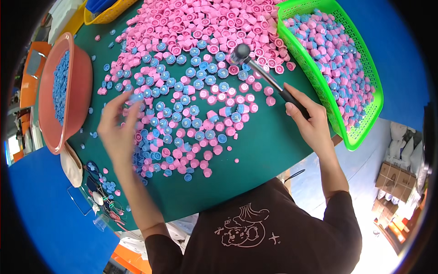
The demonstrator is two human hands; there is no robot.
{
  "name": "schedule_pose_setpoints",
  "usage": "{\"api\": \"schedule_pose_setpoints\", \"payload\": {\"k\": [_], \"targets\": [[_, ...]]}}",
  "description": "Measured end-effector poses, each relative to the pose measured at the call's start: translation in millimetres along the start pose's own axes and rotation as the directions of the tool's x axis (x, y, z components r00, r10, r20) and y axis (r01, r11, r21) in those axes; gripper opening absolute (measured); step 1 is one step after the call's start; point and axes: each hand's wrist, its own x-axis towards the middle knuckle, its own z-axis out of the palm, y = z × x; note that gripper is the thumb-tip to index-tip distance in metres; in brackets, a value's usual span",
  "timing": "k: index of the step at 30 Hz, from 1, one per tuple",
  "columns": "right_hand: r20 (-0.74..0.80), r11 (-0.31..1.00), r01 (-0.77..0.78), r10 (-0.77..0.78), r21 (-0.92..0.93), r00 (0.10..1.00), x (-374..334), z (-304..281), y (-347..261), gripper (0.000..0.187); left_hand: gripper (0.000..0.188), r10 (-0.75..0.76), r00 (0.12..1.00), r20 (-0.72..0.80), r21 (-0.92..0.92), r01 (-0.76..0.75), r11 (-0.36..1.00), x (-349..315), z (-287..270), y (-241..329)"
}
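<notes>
A hammer (pixel 269 77) with a dark round head, shiny shaft and black handle is gripped in my right hand (pixel 312 119), its head raised over the far pieces. My left hand (pixel 117 128), smeared by motion, hovers above the left part of the spread, a small blue scalloped cap (pixel 135 97) pinched at its fingertips. Below and between my hands lie many blue caps (pixel 198 84) and small pink cups (pixel 219 125), some joined in pairs. Beyond them a big heap of pink cups (pixel 200 23) covers the far side of the green table (pixel 255 157).
A green basket (pixel 306 59) of pink and blue pieces stands at the right, close by my right hand. At the left, a salmon-pink basin (pixel 82 86) holds blue pieces. A yellow basket (pixel 109 13) sits far left. Cords and small tools (pixel 109 208) lie near the left table edge.
</notes>
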Motion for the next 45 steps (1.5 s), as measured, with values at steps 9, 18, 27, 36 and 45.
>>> {"api": "schedule_pose_setpoints", "payload": {"k": [9,18,27,36,45], "targets": [[-0.002,0.984,-0.089,0.090,0.157,0.996,-8,-1,8,0.039,0.025,0.593,0.741,0.316,-0.157,-0.576,0.803,42,115,76],[-0.018,0.993,-0.038,0.040,0.115,0.999,-11,-1,16,0.039,0.026,0.565,0.714,0.414,-0.086,-0.587,0.805,48,130,76],[0.014,0.970,0.149,-0.149,-0.191,0.989,-6,-7,-2,0.040,0.030,0.369,0.901,0.227,0.005,-0.380,0.925,45,56,56],[-0.080,0.973,0.180,-0.193,-0.144,0.978,-11,-5,-15,0.040,0.020,-0.104,0.993,-0.049,0.220,0.113,0.969,-24,-82,-36],[-0.057,0.995,0.011,-0.017,-0.096,0.998,-8,1,-14,0.039,0.015,0.123,0.992,-0.015,0.182,-0.118,0.976,-42,-35,2]]}}
